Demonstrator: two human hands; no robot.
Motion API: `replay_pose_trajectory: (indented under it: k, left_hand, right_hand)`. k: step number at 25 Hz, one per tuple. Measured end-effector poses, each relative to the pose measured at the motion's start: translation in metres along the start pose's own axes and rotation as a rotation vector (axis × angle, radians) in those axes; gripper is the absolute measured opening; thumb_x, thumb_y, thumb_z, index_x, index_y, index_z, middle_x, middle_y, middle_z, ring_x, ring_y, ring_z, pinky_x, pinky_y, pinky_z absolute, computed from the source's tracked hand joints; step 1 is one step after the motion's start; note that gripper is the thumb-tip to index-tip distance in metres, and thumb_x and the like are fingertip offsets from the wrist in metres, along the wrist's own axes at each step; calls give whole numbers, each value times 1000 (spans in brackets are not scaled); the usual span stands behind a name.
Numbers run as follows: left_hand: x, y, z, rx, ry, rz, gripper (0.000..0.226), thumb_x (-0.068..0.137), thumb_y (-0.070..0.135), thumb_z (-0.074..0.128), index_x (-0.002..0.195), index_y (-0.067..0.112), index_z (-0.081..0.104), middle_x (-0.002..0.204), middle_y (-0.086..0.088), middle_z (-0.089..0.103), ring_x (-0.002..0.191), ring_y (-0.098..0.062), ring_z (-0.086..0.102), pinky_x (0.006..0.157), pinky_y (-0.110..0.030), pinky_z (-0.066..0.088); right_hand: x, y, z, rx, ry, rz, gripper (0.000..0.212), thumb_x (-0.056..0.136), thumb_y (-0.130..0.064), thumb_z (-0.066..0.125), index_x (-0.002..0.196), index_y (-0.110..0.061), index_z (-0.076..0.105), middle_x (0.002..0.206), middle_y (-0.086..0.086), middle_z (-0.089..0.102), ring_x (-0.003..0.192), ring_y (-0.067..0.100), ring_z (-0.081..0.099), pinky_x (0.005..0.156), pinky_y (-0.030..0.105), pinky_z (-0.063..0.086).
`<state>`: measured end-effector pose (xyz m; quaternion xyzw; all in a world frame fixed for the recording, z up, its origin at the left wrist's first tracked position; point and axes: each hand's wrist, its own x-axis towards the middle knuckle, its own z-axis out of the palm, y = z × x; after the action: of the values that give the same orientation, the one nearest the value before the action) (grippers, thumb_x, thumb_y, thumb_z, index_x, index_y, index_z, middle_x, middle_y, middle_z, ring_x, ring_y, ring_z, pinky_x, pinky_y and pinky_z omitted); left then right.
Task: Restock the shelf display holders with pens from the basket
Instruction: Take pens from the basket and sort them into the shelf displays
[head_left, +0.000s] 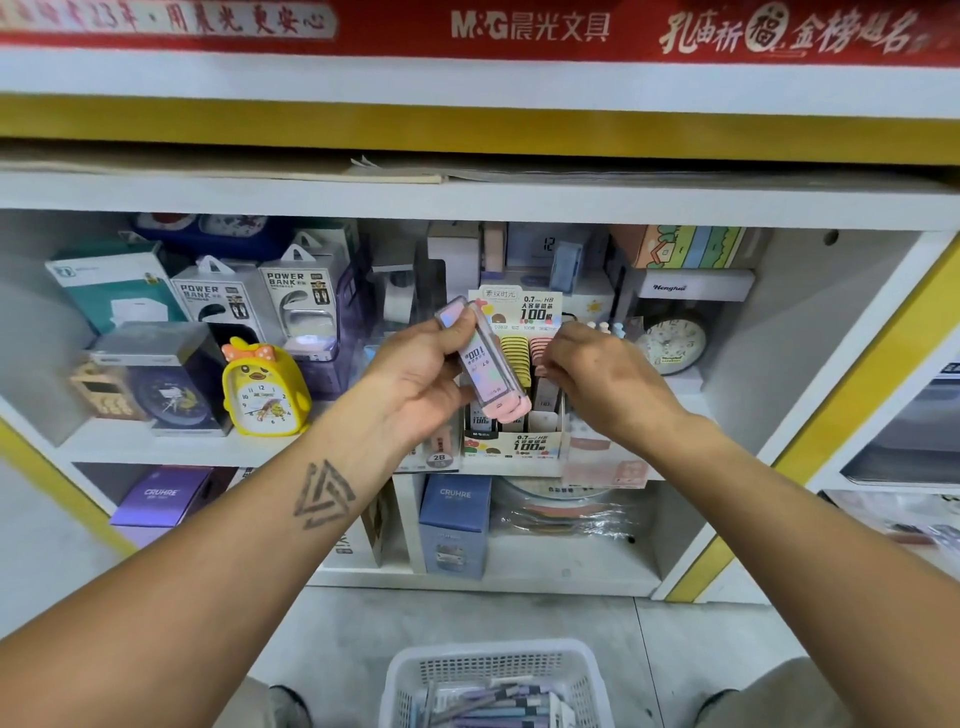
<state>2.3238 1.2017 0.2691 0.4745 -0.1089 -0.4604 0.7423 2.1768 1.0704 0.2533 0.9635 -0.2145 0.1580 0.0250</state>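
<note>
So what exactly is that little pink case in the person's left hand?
The case is a slim, flat, clear plastic box with pink ends and a shimmery label printed "100". It looks like a refill case more than a pen. The left hand grips its upper part, thumb on the front, holding it tilted above the display box on the shelf, its lower pink end just over the slots.
</note>
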Motion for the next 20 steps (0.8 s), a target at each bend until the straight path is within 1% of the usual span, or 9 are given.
replay_pose_trajectory:
  k: [2,4,5,6,8,10,13,17,20]
  left_hand:
    - [1,0,0,51,-2,20,17,91,12,66,107,13,71,100,-11,74,94,-25,68,81,-43,57]
    - [3,-1,0,47,17,45,10,90,12,68,98,17,73,95,-8,75,89,-22,67,67,-33,55]
    - [4,-1,-1,26,27,54,10,90,12,68,97,18,73,96,-9,75,88,-22,68,65,-32,55]
    - [4,-2,-1,-13,38,56,11,90,10,67,98,17,72,100,-11,75,90,-24,69,68,-35,57]
    - [6,-3,-1,-97,59,50,13,89,6,67,99,14,70,110,-16,73,100,-29,69,83,-47,59]
    - [5,-3,0,-115,86,63,15,88,2,68,100,11,69,107,-17,74,98,-29,70,76,-49,61]
    - [4,3,-4,-120,155,112,18,86,-1,70,102,7,69,86,-12,76,77,-22,74,62,-38,61]
    - [3,10,-12,-23,237,142,26,82,0,75,105,8,68,88,-11,74,82,-24,72,68,-36,61]
    - [2,8,-8,87,263,145,23,78,6,80,94,14,66,86,-11,75,78,-22,67,64,-32,51]
  right_hand:
    - [2,-2,-2,105,35,42,22,101,-22,54,109,-12,72,113,2,62,95,30,63,73,42,54]
    - [3,-5,-8,613,36,221,20,101,-24,58,108,-15,75,101,-3,72,87,19,69,69,36,56]
    - [3,-6,-11,935,-42,304,19,100,-26,61,109,-15,74,94,-3,76,82,16,72,67,33,58]
    - [2,-8,-14,1196,-134,328,20,99,-25,63,112,-14,72,92,2,78,79,18,74,68,31,60]
    - [0,-8,-16,1372,-223,296,25,95,-12,67,120,-7,66,97,12,77,80,26,75,72,31,62]
    - [0,-5,-18,1305,-127,334,30,94,1,64,122,-10,67,102,14,76,76,23,72,69,28,59]
    - [1,12,-28,1151,96,397,31,95,-1,64,108,-28,74,93,4,74,68,15,60,61,25,49]
    - [-1,30,-37,1034,123,268,21,88,-1,70,97,-19,67,79,-2,70,69,10,56,63,21,48]
    - [-1,27,-29,676,136,181,17,89,-14,73,95,-29,66,84,-8,68,72,4,57,70,12,44]
